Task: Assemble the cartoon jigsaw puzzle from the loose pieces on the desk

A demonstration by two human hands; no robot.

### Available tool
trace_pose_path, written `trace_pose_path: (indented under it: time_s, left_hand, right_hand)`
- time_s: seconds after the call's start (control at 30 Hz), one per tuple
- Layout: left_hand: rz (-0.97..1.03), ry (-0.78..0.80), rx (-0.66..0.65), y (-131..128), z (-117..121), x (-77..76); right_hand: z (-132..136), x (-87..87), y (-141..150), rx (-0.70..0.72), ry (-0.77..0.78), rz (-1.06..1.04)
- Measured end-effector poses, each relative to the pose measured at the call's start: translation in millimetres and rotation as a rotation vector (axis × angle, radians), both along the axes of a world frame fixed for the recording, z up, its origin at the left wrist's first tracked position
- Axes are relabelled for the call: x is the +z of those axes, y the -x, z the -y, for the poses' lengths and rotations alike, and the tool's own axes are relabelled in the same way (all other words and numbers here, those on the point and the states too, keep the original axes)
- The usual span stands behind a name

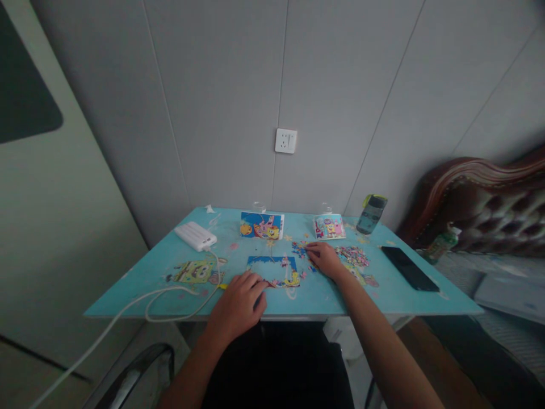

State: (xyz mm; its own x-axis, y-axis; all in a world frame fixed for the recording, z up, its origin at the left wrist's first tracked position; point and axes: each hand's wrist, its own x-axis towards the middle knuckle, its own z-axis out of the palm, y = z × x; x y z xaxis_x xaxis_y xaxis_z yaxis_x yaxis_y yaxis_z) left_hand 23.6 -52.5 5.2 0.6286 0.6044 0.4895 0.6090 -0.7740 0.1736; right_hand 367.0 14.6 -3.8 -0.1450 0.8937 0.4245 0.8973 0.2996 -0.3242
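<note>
A partly built jigsaw puzzle (272,259) lies near the table's front edge, its blue and yellow border joined around a bare middle. At its lower left corner rests my left hand (242,295), fingers loosely bent and thumb apart, with nothing visible in it. My right hand (326,258) reaches to a scatter of small blue and yellow puzzle pieces (298,249). Its fingers are together at the tips, and whatever is between them is hidden. Right of that hand sits a pile of pink, mixed-colour puzzle pieces (353,255).
Two cartoon picture cards, a blue one (261,225) and a pink one (329,226), stand at the back. A white power bank (196,236) with a cable (170,289) is at left. A dark phone (409,268) and a grey bottle (372,215) are at right on the turquoise table (145,284).
</note>
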Motion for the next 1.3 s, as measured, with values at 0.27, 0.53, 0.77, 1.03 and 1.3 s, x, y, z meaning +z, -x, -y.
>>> trace_pose_path:
  time_s: [0.27,0.53,0.77,1.03,1.3]
  left_hand:
    - [0.0,-0.004,0.002,0,0,0.1]
    - [-0.016,-0.005,0.007,1,0,0.1]
    - [0.003,0.014,-0.002,0,0,0.2]
    - [0.016,0.045,0.017,2,-1,4.5]
    - [0.07,0.025,0.01,3,-3,1.7]
  right_hand:
    - [3,6.5,-3,0.025,-0.025,-0.036]
    - [1,-1.5,-9,-0.005,-0.059,-0.063]
    - [-2,-5.8,-9,0.04,-0.041,-0.068]
    - [4,3.9,1,0.069,-0.07,-0.091]
    - [4,6.5,6,-0.133,-0.127,-0.043]
